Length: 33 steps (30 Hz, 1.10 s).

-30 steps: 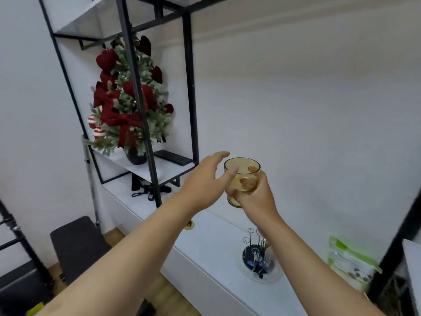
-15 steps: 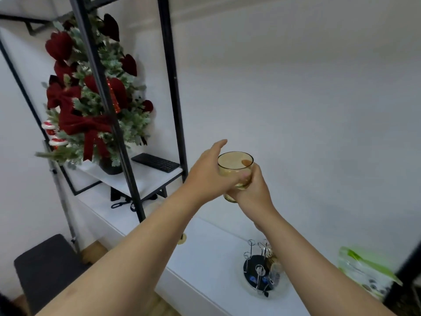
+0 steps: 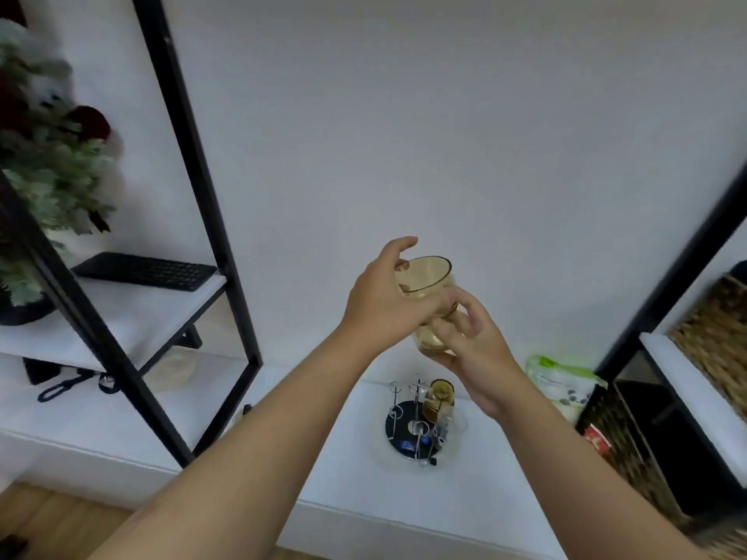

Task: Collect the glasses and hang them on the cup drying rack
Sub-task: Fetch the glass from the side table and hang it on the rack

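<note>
Both the left hand and the right hand have fingers curled on the glass, high above the rack on the table; a badly timed release could, I think, drop it onto the rack.

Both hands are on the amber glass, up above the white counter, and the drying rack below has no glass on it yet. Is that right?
No. The head view shows a second amber glass already on the drying rack, at its right side. The rest stands: the left hand and right hand both hold the amber glass above the white counter.
</note>
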Each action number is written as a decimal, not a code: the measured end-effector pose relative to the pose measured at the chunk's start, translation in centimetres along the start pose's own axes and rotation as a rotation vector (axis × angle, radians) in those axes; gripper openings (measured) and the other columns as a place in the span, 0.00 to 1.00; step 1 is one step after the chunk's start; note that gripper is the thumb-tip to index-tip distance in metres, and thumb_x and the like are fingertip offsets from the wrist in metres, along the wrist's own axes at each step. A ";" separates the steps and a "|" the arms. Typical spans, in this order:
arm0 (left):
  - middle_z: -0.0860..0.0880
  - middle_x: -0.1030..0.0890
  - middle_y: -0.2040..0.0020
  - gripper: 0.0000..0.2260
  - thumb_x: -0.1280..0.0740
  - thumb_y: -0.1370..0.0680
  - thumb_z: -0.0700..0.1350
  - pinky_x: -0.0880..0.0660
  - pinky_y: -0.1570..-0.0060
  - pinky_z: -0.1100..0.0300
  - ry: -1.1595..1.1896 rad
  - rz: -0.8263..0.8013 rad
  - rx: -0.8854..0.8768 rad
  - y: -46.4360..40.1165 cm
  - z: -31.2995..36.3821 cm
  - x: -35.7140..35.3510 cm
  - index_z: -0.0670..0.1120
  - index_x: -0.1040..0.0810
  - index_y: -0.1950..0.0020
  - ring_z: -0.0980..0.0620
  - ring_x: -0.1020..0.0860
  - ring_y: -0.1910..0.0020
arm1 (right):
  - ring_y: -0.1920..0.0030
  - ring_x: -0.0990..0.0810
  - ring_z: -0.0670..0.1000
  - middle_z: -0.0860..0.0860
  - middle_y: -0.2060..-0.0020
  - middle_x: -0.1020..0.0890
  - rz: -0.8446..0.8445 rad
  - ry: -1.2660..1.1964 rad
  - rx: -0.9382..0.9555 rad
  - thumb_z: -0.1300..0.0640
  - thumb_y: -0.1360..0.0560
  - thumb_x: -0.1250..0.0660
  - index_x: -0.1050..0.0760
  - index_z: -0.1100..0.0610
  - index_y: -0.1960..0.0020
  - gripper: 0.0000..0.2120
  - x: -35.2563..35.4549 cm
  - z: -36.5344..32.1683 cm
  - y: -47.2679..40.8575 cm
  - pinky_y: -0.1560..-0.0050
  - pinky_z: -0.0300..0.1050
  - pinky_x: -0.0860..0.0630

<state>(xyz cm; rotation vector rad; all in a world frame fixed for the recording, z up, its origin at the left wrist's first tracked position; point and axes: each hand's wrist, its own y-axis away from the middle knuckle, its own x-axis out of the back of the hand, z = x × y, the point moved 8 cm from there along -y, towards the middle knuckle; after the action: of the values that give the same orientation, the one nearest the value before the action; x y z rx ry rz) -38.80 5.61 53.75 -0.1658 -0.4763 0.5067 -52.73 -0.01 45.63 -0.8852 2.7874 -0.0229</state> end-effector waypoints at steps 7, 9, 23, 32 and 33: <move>0.59 0.23 0.38 0.31 0.20 0.35 0.62 0.24 0.41 0.57 0.346 -0.121 0.152 0.3 -6.8 -4.0 0.69 0.27 0.34 0.64 0.24 0.39 | 0.30 0.22 0.62 0.57 0.29 0.21 0.140 -0.474 -0.241 0.38 0.21 0.30 0.21 0.48 0.29 0.24 2.6 8.9 1.9 0.39 0.58 0.20; 0.59 0.23 0.37 0.32 0.21 0.36 0.63 0.24 0.40 0.57 0.384 -0.149 0.164 0.6 -8.5 -5.7 0.69 0.26 0.34 0.61 0.22 0.39 | 0.29 0.22 0.60 0.56 0.29 0.20 0.188 -0.487 -0.258 0.38 0.22 0.29 0.20 0.47 0.30 0.24 3.5 10.6 2.0 0.40 0.55 0.20; 0.67 0.31 0.28 0.30 0.26 0.25 0.59 0.24 0.44 0.67 0.265 -0.264 0.306 5.4 -28.9 -14.5 0.66 0.33 0.26 0.64 0.27 0.32 | 0.51 0.14 0.54 0.53 0.55 0.13 0.391 0.130 -0.142 0.52 0.30 0.21 0.15 0.46 0.43 0.16 14.8 19.6 0.8 0.40 0.59 0.18; 0.70 0.34 0.32 0.42 0.17 0.34 0.51 0.34 0.45 0.79 0.048 -0.307 0.217 8.5 -38.1 -19.3 0.64 0.34 0.25 0.75 0.33 0.36 | 0.62 0.19 0.40 0.33 0.58 0.17 0.375 0.650 -0.100 0.36 0.37 0.24 0.21 0.36 0.41 0.25 16.9 27.6 -0.2 0.62 0.28 0.27; 0.71 0.34 0.32 0.42 0.17 0.33 0.51 0.35 0.45 0.80 0.035 -0.303 0.204 8.6 -38.6 -19.9 0.65 0.35 0.25 0.75 0.33 0.36 | 0.60 0.18 0.41 0.33 0.57 0.17 0.370 0.692 -0.098 0.36 0.37 0.23 0.21 0.39 0.39 0.27 17.0 28.2 -0.4 0.61 0.27 0.27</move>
<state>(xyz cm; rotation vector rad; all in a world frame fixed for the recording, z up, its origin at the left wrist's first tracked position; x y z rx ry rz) -39.35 1.63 9.65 0.0928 -0.4039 0.2519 -60.07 -8.62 14.72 -0.4066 3.5844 -0.1638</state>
